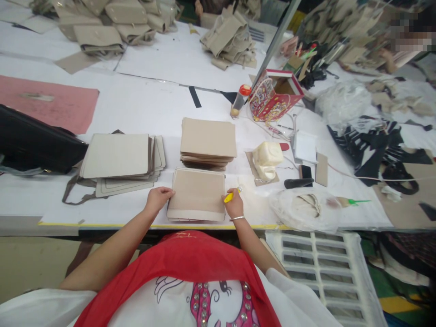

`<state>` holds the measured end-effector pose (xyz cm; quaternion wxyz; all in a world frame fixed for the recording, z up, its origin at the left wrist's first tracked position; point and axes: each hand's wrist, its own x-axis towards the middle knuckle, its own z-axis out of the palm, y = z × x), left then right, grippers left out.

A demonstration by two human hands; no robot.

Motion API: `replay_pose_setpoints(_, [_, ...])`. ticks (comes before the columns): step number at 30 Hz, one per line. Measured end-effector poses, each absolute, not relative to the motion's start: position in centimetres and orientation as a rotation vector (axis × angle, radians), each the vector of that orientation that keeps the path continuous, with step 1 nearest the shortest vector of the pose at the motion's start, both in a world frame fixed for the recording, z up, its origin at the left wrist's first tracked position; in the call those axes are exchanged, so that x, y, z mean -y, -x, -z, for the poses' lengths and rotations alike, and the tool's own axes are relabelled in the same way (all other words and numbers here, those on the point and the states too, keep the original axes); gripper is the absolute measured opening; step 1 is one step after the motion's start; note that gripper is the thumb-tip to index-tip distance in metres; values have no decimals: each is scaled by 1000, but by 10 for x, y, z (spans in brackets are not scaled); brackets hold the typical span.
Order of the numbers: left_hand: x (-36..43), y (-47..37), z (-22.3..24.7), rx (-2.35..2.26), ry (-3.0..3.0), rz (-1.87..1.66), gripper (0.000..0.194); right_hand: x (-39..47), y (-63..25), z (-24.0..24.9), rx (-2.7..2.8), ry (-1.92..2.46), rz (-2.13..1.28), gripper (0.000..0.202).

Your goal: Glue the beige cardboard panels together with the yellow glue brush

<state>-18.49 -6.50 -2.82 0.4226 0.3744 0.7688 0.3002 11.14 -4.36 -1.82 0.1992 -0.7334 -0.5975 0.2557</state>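
Head view shows a tan panel (199,190) lying on the white table (136,100) directly in front of you, on top of some pale sheets (194,214). Your left hand (159,199) is at its left edge, the fingertips close together, but I cannot tell whether they pinch it. Your right hand (234,205) is closed around a yellow tool (231,196), beside the panel's right edge. Just behind the panel there is a higher pile of tan boards (208,138). To your left lies a stack of light panels (117,156), and farther left a black bag (34,141). To your right, a cream-coloured container (267,156) sits on a small brown board (255,176). Farther back stand a red-lidded jar (241,101) and a red patterned bag (269,102).
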Motion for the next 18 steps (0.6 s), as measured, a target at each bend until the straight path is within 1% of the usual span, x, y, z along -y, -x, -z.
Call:
replay_pose_setpoints(10, [59,189,32,-2013,-1170,-598,22,42,-112,26,1693,2041,-712,26])
replay_pose_setpoints(18, [56,193,32,-2017,-1202,-604,19,39,-110,27,1717,2038,-719,28])
